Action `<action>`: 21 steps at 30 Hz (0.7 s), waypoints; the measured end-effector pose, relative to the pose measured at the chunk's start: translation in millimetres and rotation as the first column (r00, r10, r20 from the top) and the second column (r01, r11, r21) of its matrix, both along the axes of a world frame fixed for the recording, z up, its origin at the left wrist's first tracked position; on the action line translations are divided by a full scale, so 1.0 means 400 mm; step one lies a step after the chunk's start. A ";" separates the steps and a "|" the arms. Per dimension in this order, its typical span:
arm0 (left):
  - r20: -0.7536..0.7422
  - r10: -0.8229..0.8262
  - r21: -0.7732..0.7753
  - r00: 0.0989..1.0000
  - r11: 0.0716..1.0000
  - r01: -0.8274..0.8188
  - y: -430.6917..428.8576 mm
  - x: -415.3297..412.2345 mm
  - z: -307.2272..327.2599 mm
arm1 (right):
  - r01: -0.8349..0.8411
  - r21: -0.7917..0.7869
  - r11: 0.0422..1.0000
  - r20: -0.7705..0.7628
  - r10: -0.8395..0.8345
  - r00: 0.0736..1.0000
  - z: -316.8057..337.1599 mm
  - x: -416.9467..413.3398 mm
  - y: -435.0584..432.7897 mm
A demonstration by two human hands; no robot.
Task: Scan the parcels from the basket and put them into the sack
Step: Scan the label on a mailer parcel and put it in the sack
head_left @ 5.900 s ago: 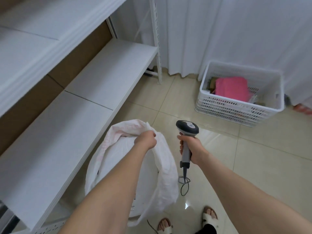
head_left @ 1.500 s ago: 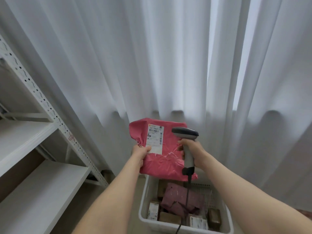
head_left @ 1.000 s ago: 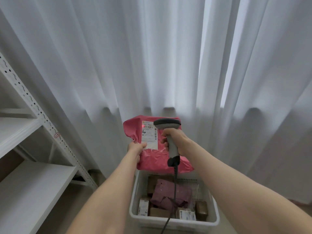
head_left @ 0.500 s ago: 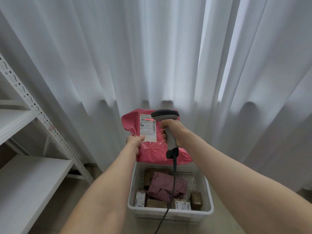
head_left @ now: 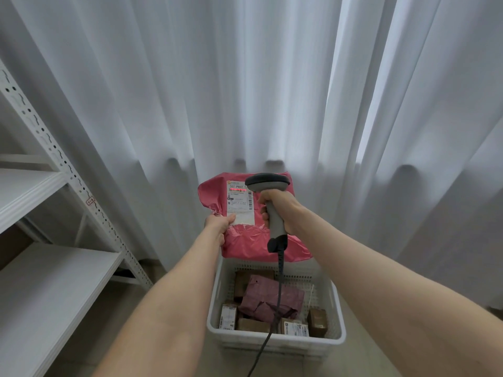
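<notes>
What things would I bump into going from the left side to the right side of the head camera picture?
White shelf rack → left hand → white label on the pink parcel → scanner in the right hand → white curtain.

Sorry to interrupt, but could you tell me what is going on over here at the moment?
A person is scanning parcels. The left hand holds a pink mailer bag up above the white basket, label facing them. The right hand grips a handheld barcode scanner, and its red line falls across the top of the shipping label. More parcels, brown boxes and a darker pink bag, wait in the basket. The sack is out of view.
</notes>
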State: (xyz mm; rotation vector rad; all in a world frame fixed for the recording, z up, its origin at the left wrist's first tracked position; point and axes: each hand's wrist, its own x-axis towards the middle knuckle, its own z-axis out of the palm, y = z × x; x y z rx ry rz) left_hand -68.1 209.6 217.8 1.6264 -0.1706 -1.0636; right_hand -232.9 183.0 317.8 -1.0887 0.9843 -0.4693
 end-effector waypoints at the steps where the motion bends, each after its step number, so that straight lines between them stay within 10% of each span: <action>1: 0.000 -0.002 0.001 1.000 1.000 0.002 0.002 0.002 0.002 | -0.004 -0.006 1.000 0.002 0.004 1.000 0.001 0.002 0.001; 21: 0.009 0.002 0.008 1.000 1.000 -0.002 0.018 0.033 0.013 | -0.054 -0.039 0.998 -0.020 0.053 0.998 0.012 0.035 0.002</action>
